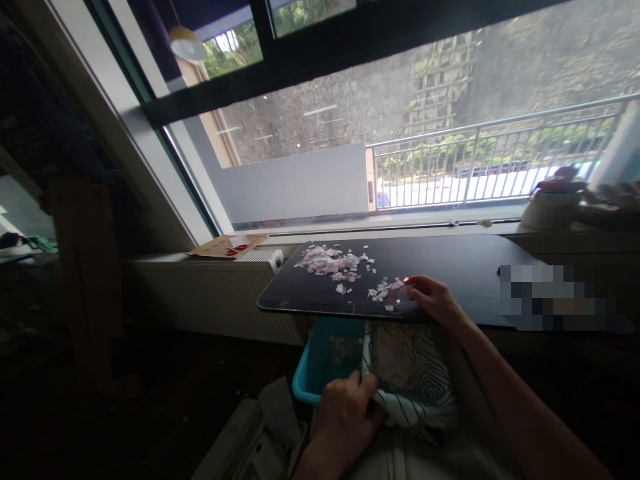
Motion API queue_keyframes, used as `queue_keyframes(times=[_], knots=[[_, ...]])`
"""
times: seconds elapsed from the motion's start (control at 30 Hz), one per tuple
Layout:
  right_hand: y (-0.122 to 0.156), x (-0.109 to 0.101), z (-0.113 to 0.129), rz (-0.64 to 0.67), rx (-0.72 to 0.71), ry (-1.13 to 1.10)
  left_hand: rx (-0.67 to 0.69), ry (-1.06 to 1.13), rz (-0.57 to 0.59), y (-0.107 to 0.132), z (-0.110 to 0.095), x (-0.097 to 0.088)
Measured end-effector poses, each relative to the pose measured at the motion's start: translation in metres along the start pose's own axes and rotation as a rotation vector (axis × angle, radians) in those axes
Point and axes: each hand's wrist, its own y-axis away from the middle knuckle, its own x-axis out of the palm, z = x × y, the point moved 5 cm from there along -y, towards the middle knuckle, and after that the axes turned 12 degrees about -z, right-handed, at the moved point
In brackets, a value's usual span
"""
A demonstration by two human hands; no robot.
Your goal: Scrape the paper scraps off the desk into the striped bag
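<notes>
Small white and pink paper-like pieces (327, 261) lie in a loose heap on the dark table (450, 257). A smaller cluster of the pieces (385, 291) is closer to the table's front edge. My right hand (434, 299) reaches over the table, its fingertips bent together at the right side of this cluster; what they pinch is too small to make out. Below the table edge, my left hand (345, 407) is closed on the edge of white fabric with black lines (430, 393). More pale pieces (393, 353) lie within the fabric, beside a turquoise basin (306, 387).
A white radiator (235, 297) stands left of the table, below the window. Brown paper (227, 247) and red-handled scissors (237, 249) lie on the sill. Pale boxy objects (265, 427) are on the dark floor. A blurred patch (545, 297) covers the table's right end.
</notes>
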Motion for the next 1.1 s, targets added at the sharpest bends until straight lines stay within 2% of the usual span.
queue_keyframes(times=[0.17,0.33,0.4,0.6,0.77,1.1], knots=[[0.003,0.005,0.0,0.173,0.054,-0.049,0.008,0.001,-0.005,-0.001,0.0,0.0],[0.003,0.004,-0.003,0.244,0.112,-0.083,0.01,0.008,-0.015,-0.001,0.0,0.001],[0.002,0.005,-0.004,0.23,0.106,-0.09,0.01,0.01,-0.013,-0.001,0.0,0.0],[-0.005,0.009,-0.012,0.046,0.039,-0.078,-0.006,-0.003,0.006,-0.002,-0.003,-0.003],[-0.006,0.017,-0.019,0.097,0.013,-0.02,-0.005,-0.008,0.011,-0.002,-0.003,-0.004],[-0.008,0.012,-0.016,0.021,-0.004,-0.024,0.008,0.0,0.0,-0.001,-0.002,-0.002]])
